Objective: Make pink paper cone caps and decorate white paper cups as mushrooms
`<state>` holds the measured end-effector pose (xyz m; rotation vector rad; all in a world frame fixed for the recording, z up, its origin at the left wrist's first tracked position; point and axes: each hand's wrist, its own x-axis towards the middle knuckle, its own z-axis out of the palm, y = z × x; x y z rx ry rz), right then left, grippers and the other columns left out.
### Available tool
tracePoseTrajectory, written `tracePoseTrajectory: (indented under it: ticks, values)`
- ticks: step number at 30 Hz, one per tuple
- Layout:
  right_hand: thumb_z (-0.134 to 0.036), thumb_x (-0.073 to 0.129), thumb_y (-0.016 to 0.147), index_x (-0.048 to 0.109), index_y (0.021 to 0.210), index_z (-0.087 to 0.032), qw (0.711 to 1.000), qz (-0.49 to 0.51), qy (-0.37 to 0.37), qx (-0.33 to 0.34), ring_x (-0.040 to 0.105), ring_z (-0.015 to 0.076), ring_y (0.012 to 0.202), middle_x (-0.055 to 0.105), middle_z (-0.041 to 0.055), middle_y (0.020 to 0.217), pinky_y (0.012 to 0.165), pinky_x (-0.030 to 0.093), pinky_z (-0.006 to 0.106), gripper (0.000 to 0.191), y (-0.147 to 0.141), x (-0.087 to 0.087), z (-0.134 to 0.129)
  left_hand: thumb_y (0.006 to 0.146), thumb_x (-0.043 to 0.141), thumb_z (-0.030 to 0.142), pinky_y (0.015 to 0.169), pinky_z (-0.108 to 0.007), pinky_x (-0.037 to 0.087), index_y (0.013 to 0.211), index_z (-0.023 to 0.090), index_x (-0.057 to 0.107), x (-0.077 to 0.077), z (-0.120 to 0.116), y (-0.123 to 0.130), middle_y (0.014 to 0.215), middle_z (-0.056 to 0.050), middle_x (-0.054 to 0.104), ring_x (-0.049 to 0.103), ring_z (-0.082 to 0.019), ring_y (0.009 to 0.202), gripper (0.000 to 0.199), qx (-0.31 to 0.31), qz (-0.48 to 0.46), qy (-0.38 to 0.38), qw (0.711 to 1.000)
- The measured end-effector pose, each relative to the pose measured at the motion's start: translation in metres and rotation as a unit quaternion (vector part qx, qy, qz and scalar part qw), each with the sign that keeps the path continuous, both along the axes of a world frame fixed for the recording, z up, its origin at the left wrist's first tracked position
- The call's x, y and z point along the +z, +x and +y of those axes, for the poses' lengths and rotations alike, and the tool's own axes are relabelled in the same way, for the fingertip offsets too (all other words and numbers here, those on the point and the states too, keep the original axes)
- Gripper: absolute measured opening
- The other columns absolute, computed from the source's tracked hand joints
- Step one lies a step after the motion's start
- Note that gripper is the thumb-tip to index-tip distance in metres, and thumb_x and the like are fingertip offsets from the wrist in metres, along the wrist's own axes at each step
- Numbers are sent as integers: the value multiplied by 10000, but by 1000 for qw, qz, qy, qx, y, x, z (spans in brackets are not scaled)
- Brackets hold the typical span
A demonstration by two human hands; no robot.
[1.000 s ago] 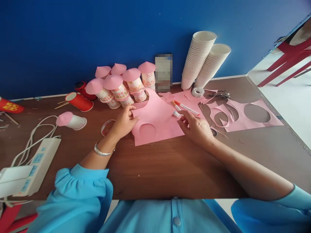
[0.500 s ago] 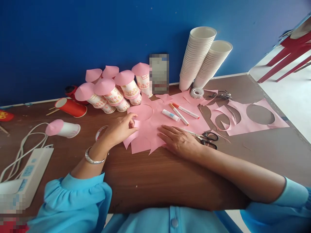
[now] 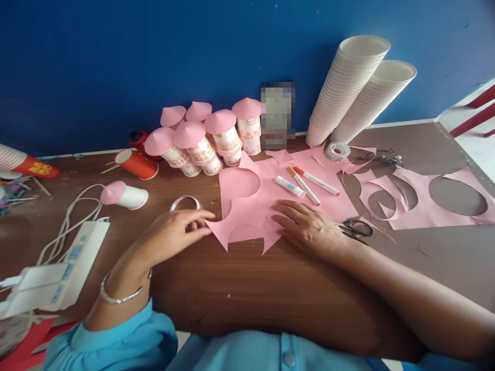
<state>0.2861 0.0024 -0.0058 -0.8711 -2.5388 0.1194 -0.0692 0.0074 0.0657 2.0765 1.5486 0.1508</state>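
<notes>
Head view: pink paper point(image 3: 252, 210) has curved cutouts and 2 sharp near tips.

The person's right hand point(image 3: 307, 228) lies on a cut-out pink sheet point(image 3: 249, 214), while the left hand point(image 3: 168, 234) is at its left corner. Two markers point(image 3: 304, 186) and a white tube point(image 3: 290, 186) lie beyond the right hand, with scissors point(image 3: 350, 223) beside it.
</notes>
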Motion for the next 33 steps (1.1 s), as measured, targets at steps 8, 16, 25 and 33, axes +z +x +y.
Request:
tracePoseTrajectory:
  ticks: [8, 16, 25, 33]
  values:
    - [-216, 586, 1008, 714, 1072, -159, 996, 14, -17, 90, 682, 314, 1247, 753, 167, 1256, 1062, 586, 551, 153, -1, 2, -1, 774, 790, 513, 1066, -578, 502, 1468, 221, 515, -20, 9, -34, 1379, -172, 669, 642, -412, 1236, 802, 99, 94, 143, 980]
    - [-169, 555, 1021, 724, 995, -169, 995, 30, 45, 78, 705, 277, 1216, 781, 113, 1201, 1033, 608, 480, 171, -1, 11, -2, 811, 778, 516, 1067, -590, 508, 1454, 260, 519, -16, 2, -18, 1403, -140, 663, 667, -403, 1212, 739, 122, 38, 181, 975]
    - [-209, 540, 1018, 738, 928, -196, 983, 110, 40, -143, 685, 184, 648, 753, 51, 730, 610, 529, 301, 218, 21, 22, 5, 815, 836, 444, 1176, -552, 475, 1485, 216, 473, -25, 25, 110, 1469, -165, 612, 572, -357, 1384, 795, -236, -86, 185, 950]
    - [-242, 547, 1019, 757, 937, -191, 980, 82, 21, -182, 705, 196, 706, 777, 65, 785, 657, 544, 310, 231, 27, 8, 10, 738, 886, 508, 1173, -624, 446, 1623, 245, 224, -54, 36, 105, 1588, -220, 470, 467, -409, 1472, 1136, -252, -128, 171, 944]
